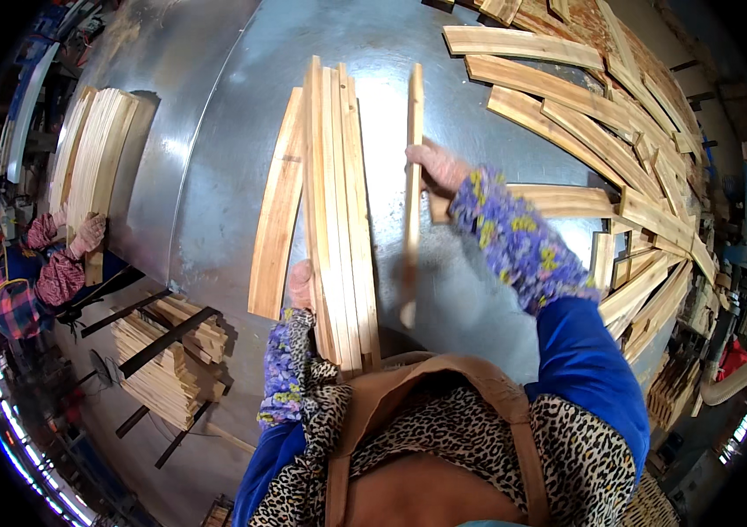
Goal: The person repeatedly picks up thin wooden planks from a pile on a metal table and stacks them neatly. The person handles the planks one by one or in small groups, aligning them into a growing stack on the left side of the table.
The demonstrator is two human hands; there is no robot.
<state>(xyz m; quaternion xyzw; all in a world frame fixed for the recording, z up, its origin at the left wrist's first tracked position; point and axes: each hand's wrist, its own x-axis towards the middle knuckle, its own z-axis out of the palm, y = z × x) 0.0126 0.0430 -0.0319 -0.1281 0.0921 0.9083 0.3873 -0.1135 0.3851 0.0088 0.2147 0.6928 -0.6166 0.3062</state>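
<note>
Slat [414, 206] in right hand [443, 167], both ends beyond it.

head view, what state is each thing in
slat bundle: edges up, side by side
single slat: edge up, apart from the bundle, lower end blurred
left hand: at the bundle's left side, grip partly hidden
right hand: closed on the single slat
flat slat: broad face up
loose slats: scattered, overlapping
far-left stack: edges up, packed together
lower-left stack: layered unevenly

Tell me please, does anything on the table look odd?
The wood pile on the right of the table looks messy, lying crisscrossed, while the board row by the left hand runs nearly parallel.
</note>
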